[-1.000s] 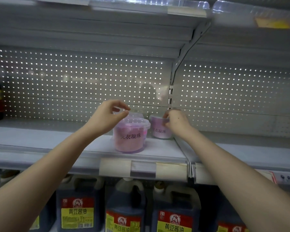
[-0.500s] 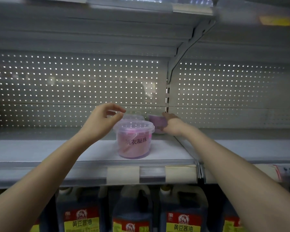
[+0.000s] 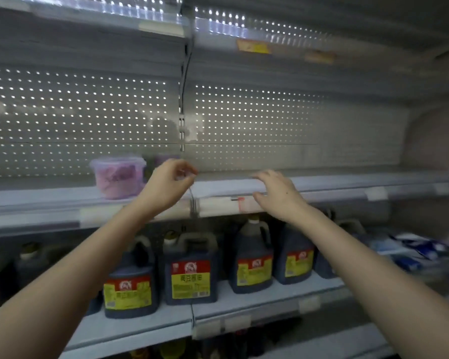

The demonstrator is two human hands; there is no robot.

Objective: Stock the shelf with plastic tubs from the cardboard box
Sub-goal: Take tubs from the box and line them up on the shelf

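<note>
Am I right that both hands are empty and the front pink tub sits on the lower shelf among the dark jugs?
Not quite. In the head view the pink tub sits on the upper shelf, above the dark jugs. The left hand and right hand are indeed empty.

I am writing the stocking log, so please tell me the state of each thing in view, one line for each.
Front pink tub: upright on the shelf, lid on, untouched.
Second tub: behind it, mostly hidden.
Left hand: empty, fingers curled, off the tubs.
Right hand: empty, open, at the shelf edge.
Dark jugs: upright, capped, on the lower shelf.
</note>
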